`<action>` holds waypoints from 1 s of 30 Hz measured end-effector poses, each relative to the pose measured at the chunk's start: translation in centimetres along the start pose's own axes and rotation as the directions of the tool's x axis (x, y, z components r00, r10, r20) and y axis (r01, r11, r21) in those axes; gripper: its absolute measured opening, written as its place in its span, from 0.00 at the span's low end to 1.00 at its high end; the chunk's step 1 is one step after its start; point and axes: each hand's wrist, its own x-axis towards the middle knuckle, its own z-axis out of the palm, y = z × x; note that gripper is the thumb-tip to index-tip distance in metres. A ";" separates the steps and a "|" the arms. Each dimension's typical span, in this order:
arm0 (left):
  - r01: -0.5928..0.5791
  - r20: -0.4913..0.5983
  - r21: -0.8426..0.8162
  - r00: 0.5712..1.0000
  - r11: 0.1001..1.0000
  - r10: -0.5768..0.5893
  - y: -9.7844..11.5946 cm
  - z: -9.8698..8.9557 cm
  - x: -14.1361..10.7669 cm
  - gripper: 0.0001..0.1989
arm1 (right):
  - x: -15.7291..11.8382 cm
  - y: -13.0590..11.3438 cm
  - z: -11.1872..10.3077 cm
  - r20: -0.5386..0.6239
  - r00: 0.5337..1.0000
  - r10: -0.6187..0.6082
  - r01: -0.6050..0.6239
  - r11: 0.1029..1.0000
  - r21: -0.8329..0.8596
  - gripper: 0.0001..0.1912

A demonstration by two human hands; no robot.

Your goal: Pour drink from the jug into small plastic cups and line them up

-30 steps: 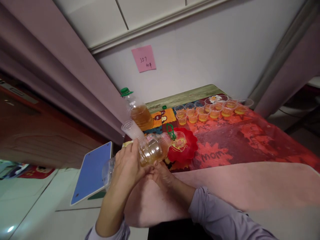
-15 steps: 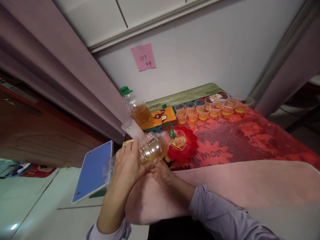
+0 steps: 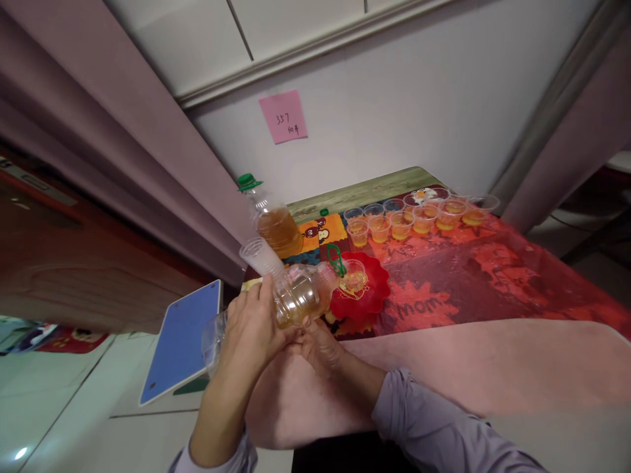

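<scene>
My left hand [image 3: 251, 328] is wrapped round the body of a clear plastic bottle [image 3: 302, 297] of pale yellow liquid. My right hand [image 3: 318, 345] grips the same bottle from below, nearer its neck. The bottle lies tilted, its mouth with a green ring handle [image 3: 336, 260] pointing right over a clear plastic cup [image 3: 355, 272]. That cup stands on a red scalloped plate [image 3: 378, 289]. A stack of clear cups [image 3: 259, 255] leans just behind the bottle. Whether liquid is flowing from the mouth I cannot make out.
A larger capped bottle [image 3: 276, 226] of amber liquid stands at the back left. Several cups with yellow liquid [image 3: 401, 226] line the back of the patterned table [image 3: 468, 282]. A small green cap [image 3: 324, 212] lies behind. A blue board [image 3: 182, 338] is at the left.
Both hands keep their hold on the tilted bottle, with almost no movement. The whole view has shifted slightly.
</scene>
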 end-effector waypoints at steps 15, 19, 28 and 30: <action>0.013 0.025 0.008 1.000 1.000 -0.013 0.2 -0.5 0.1 0.48 | -0.1 -0.2 0.4 0.024 1.000 -0.001 0.001 1.000 -0.013 0.38; 0.028 0.027 0.006 0.999 1.000 -0.028 0.5 -0.6 0.1 0.49 | 0.0 -0.1 0.2 0.005 1.000 0.008 -0.008 1.000 -0.004 0.36; 0.049 0.059 0.014 0.997 0.999 -0.050 0.8 -1.1 0.1 0.49 | -0.1 0.1 0.1 0.027 1.000 -0.008 0.008 1.000 0.005 0.38; 0.057 0.071 0.017 0.996 0.998 -0.059 0.9 -1.2 0.1 0.48 | -0.1 0.0 0.2 0.020 1.000 -0.001 0.001 1.000 0.003 0.38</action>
